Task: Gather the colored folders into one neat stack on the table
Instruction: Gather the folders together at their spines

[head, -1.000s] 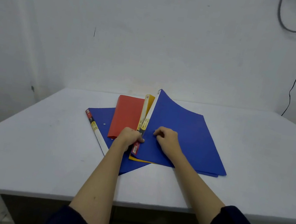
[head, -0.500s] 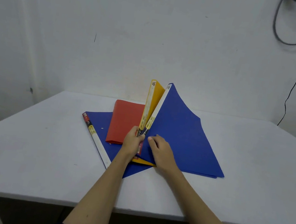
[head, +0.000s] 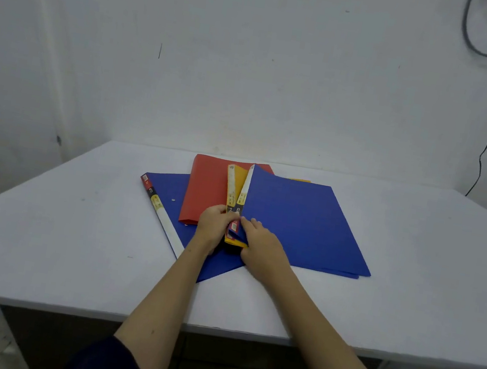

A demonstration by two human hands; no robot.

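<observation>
The spines stood higher half a second ago; now both hands, left hand point(head: 213, 227) and right hand point(head: 261, 244), fingers clamped on the yellow plastic folder point(head: 235, 180) and upper blue plastic folder point(head: 297, 221), lower them. At ten o'clock a second blue folder point(head: 167, 191), then at twelve the red folder point(head: 206, 191), lie fanned on the white counter point(head: 37, 231); squaring is left, I judge.

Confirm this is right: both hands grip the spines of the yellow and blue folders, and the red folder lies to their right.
Not quite. The head view shows the red folder lying left of the yellow folder and blue folder, whose spines the left hand and right hand grip.
</observation>
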